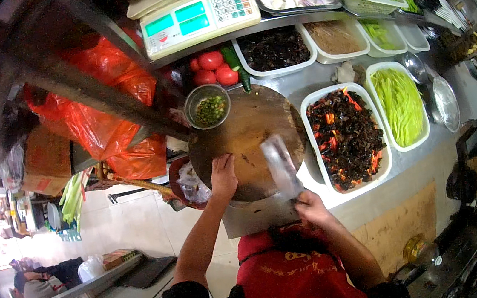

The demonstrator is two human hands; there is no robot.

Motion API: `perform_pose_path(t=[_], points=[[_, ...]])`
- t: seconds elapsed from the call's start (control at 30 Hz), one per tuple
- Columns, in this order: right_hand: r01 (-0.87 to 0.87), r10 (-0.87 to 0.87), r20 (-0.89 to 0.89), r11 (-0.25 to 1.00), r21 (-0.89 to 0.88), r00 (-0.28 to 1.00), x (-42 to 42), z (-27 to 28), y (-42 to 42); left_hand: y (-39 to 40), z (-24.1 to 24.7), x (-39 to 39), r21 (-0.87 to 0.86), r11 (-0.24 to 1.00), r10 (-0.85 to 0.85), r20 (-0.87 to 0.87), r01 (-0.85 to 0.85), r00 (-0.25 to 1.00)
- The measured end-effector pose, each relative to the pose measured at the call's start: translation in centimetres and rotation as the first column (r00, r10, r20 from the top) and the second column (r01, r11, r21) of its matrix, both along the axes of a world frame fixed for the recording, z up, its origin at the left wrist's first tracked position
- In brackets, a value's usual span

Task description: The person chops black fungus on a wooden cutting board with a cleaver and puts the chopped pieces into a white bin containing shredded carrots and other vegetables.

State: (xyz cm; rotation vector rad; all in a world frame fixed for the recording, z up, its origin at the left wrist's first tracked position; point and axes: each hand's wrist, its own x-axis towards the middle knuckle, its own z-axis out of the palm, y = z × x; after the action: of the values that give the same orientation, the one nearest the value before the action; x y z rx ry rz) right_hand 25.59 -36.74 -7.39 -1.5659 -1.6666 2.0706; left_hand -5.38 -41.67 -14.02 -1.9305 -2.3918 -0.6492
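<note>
On the round wooden chopping block [240,126], my left hand [224,178] rests near the left edge, fingers bent down; whether anything is under the fingertips is hidden. My right hand [311,206] grips the handle of a cleaver [280,166], whose blurred blade lies over the right part of the block. A few small dark scraps [248,160] are on the wood between blade and hand. A clear bowl of chopped green pieces [209,106] stands at the block's upper left edge.
Right of the block stand white tubs of black fungus with red strips [348,139] and green shreds [400,105]. Beyond it are tomatoes [211,61], a tub of dark food [275,49] and a digital scale [198,16]. A bin with a plastic liner [187,185] is at the left.
</note>
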Motion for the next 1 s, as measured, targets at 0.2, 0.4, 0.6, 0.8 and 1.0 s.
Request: perform_pose_path(t=[0.2, 0.4, 0.6, 0.8, 1.0], points=[[0.039, -0.104, -0.225, 0.961, -0.274, 0.969, 2.6, -4.9, -0.1, 0.8, 1.7, 1.2, 0.022, 0.999, -0.030, 0.096, 0.028, 0.995], [0.059, -0.126, -0.238, 0.961, -0.272, 0.963, -2.0, -3.6, -4.1, 1.0, -5.1, 5.6, -0.032, 0.999, 0.013, 0.221, -0.006, 0.975], [-0.085, -0.002, -0.431, 0.979, -0.183, 0.902, -1.7, -7.3, -1.7, 1.0, -2.2, 5.9, 0.114, 0.993, 0.024, 0.094, -0.035, 0.995], [0.490, -0.486, -0.095, 0.871, 0.024, 0.869, 10.5, 6.2, 2.1, 12.5, 6.5, 19.3, 0.370, 0.823, -0.478, 0.043, 0.431, 0.877], [0.583, -0.572, 0.115, 0.792, -0.181, 0.812, 20.8, 5.0, 8.1, 18.1, 6.0, 26.5, 0.369, 0.825, -0.540, 0.287, 0.428, 0.791]])
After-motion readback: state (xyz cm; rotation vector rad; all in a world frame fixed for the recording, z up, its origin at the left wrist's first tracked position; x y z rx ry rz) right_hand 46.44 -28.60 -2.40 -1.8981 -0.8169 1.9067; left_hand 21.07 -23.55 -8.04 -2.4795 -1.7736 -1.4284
